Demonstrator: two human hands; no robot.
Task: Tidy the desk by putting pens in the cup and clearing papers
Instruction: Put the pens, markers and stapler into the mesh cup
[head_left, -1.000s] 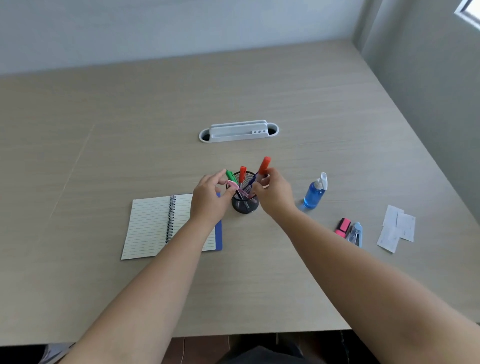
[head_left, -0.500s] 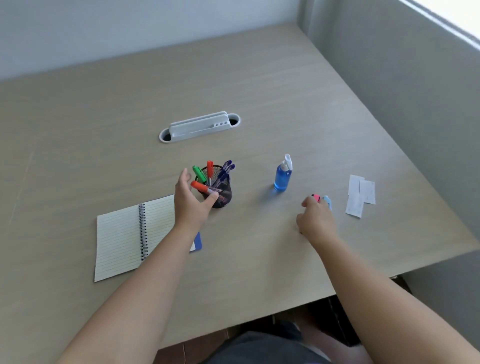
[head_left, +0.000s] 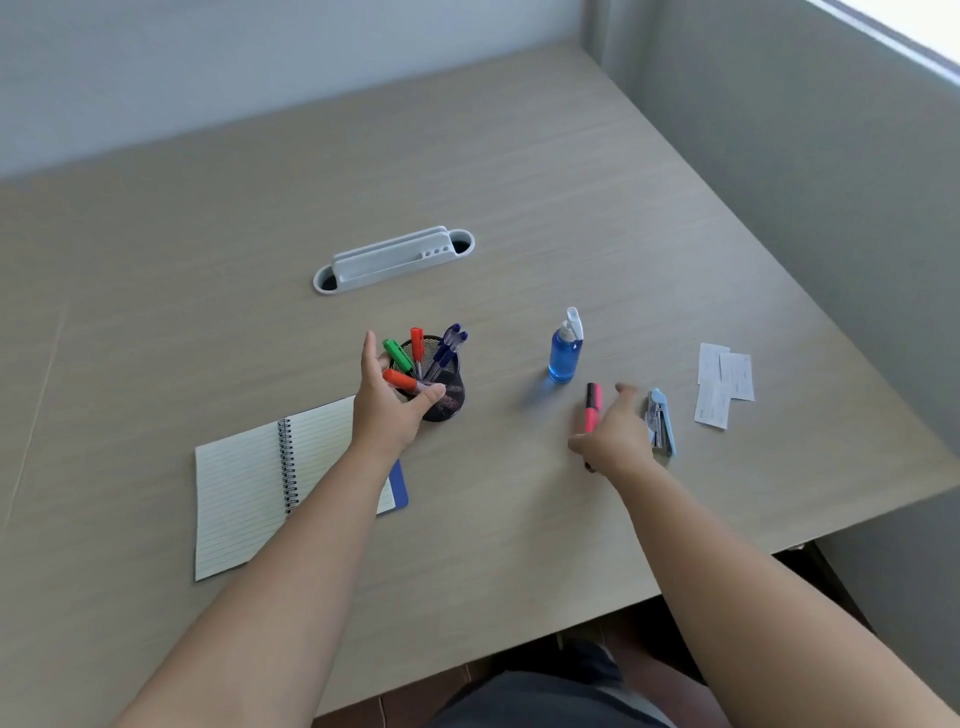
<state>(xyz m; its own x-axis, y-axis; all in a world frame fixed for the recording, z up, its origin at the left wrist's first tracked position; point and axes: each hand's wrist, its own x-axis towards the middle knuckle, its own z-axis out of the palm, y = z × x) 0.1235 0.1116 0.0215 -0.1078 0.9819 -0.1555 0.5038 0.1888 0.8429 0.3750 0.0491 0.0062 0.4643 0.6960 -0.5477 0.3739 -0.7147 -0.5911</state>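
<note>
Black mesh cup (head_left: 445, 387) sits mid-desk, already holding green, red, orange and blue pens. Left hand (head_left: 387, 410) steadies it from seven o'clock, fingers spread and loosely wrapped round the wall, thumb on the near side. Right hand (head_left: 618, 436) at four o'clock of the cup reaches over the pink highlighter (head_left: 592, 408), fingers open, not yet clamped. Stapler (head_left: 661, 423) lies just beside that hand. Paper slips (head_left: 723, 384) at three o'clock untouched; notebook (head_left: 249, 488) lies open at eight o'clock. Judgement: pens mostly done, highlighter and papers left.
</note>
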